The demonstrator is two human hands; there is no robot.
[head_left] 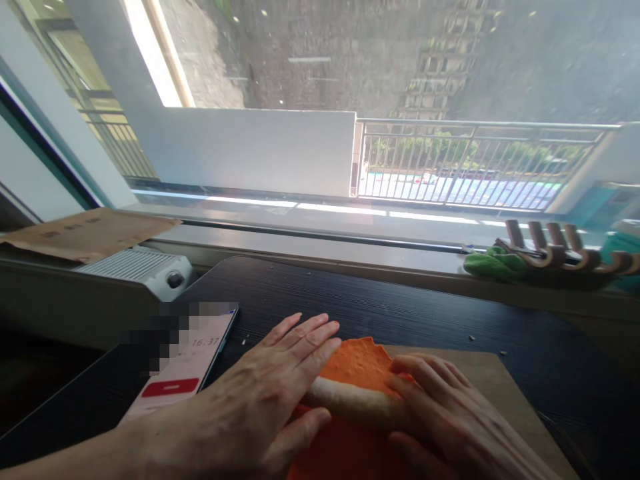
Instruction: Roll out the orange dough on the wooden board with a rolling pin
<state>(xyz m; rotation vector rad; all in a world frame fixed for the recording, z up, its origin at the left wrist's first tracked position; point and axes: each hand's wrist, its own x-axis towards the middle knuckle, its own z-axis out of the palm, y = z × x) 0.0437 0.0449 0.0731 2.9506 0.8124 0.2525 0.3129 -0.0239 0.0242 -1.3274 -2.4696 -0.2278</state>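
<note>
A pale rolling pin (357,398) lies across a thin orange sheet (360,360), soft and bumpy like dough or clay; which of the two I cannot tell. My left hand (285,380) rests over the pin's left part, fingers stretched out past it and the thumb on the near side. At the pin's right end, my right hand (445,407) curves over it, with bent fingers on the far side and the thumb on the near side. Both ends of the pin are hidden under my hands. Under the sheet is a light brown board (487,373).
A phone (200,360) lies left of my left hand on the dark table (350,287). Small crumbs dot the tabletop. Beyond it are a white heater (165,267) with brown paper (90,233) on it, a green cloth (495,263), curved brown hooks (550,247) and the window.
</note>
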